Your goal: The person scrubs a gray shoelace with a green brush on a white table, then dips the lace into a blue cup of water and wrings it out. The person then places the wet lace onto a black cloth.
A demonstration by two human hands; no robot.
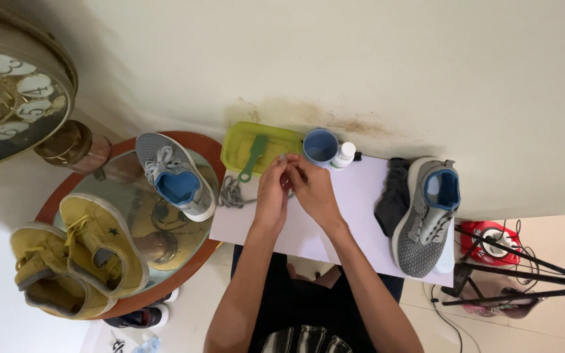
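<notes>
Grey woven shoelace, pinched by left hand, right hand

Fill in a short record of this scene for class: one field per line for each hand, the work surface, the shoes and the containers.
Left hand: fingertips pinching a grey shoelace, touching the other hand
Right hand: fingertips meet the left over the lace
Surface: white board on the person's lap
Shoe on board: grey and blue sneaker, unlaced, beside a dark cloth
Round table: one laced grey sneaker, two yellow shoes
Containers: green tray holding a green brush, blue cup, small white bottle
</notes>
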